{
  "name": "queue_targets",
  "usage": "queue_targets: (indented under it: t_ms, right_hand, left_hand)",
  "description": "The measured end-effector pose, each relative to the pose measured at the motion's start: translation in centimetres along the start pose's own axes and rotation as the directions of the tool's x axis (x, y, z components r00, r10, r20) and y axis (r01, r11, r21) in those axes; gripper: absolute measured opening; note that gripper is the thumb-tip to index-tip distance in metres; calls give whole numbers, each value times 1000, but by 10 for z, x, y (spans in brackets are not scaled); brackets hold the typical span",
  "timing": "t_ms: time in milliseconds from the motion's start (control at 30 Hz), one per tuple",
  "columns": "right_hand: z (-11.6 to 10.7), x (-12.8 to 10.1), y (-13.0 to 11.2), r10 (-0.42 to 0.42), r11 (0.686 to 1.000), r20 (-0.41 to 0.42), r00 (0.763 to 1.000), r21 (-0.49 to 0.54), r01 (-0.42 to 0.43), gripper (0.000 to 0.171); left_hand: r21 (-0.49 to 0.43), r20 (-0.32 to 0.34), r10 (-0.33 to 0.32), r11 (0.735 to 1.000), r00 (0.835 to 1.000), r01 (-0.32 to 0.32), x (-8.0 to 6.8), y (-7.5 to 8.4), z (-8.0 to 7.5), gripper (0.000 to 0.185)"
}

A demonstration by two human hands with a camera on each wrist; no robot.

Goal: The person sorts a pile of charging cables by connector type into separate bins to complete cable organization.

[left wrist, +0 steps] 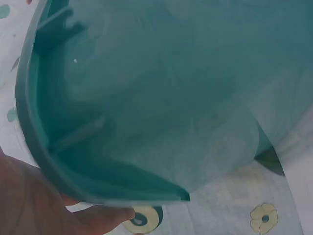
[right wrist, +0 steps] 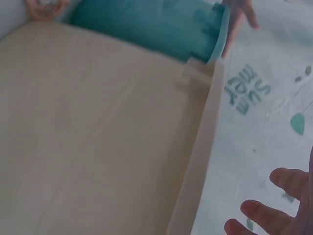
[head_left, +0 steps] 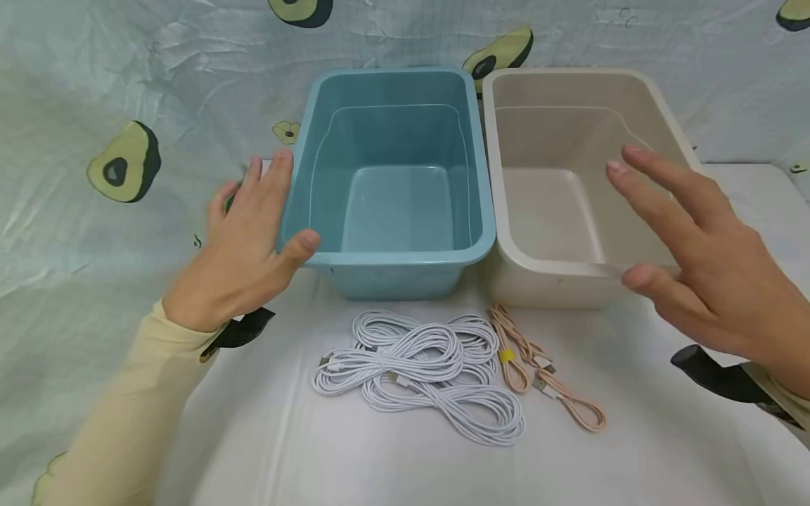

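Observation:
My left hand (head_left: 237, 246) is at the left side of an upright blue plastic bin (head_left: 399, 258), its fingers extended and its thumb over the near left rim. In the left wrist view, the thumb (left wrist: 100, 219) shows beside the bin's rim. Over the right side of a beige plastic bin (head_left: 563, 268) is my right hand (head_left: 715, 260), with fingers spread and nothing in its grasp. The right wrist view has its fingers (right wrist: 266, 215) beside the beige wall. Several coiled white cables (head_left: 405, 358) lie in a heap before the bins.
Right of the white heap lie peach-coloured USB cables (head_left: 576, 404), one with a yellow tie (head_left: 507, 355). The two bins stand side by side on a white-covered table (head_left: 304, 450). Behind them hangs an avocado-print sheet (head_left: 209, 77).

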State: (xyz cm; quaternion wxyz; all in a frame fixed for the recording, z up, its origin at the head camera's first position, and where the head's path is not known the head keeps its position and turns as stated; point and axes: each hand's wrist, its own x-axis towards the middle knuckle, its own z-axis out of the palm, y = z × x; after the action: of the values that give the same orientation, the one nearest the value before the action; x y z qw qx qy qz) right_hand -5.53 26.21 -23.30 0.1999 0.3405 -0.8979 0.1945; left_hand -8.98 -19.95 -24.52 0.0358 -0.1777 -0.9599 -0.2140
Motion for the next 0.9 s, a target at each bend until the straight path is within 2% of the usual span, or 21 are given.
queue_targets:
  t_ms: [100, 200, 333, 433, 500, 600, 800, 900]
  right_hand:
    - [9, 5, -14, -78, 997, 7, 997, 30, 77, 89]
    - [19, 8, -27, -141, 986, 10, 990, 87, 139, 90]
    - [38, 10, -42, -253, 951, -38, 967, 176, 256, 94]
    - [48, 15, -61, -323, 920, -58, 945, 215, 328, 90]
    - [53, 18, -75, -350, 910, -37, 936, 226, 349, 84]
    - [62, 21, -93, -369, 910, 43, 929, 221, 351, 77]
    - [97, 21, -103, -414, 889, 130, 901, 269, 369, 82]
    - [113, 21, -103, -405, 887, 181, 896, 315, 337, 78]
  left_hand:
    - [10, 36, -8, 1000, 999, 8, 0, 4, 5, 114]
    - [30, 39, -28, 999, 999, 27, 0, 5, 9, 116]
    - [83, 9, -58, 995, 998, 57, 0, 5, 11, 120]
    - [111, 2, -77, 991, 997, 77, 1, 8, 9, 120]
    - [114, 10, -82, 990, 997, 80, 1, 9, 8, 119]
    - [102, 20, -62, 993, 998, 60, 0, 9, 7, 117]
    - [94, 17, -23, 995, 1000, 21, -1, 8, 7, 115]
    - [103, 20, -10, 995, 1000, 8, -1, 8, 7, 114]
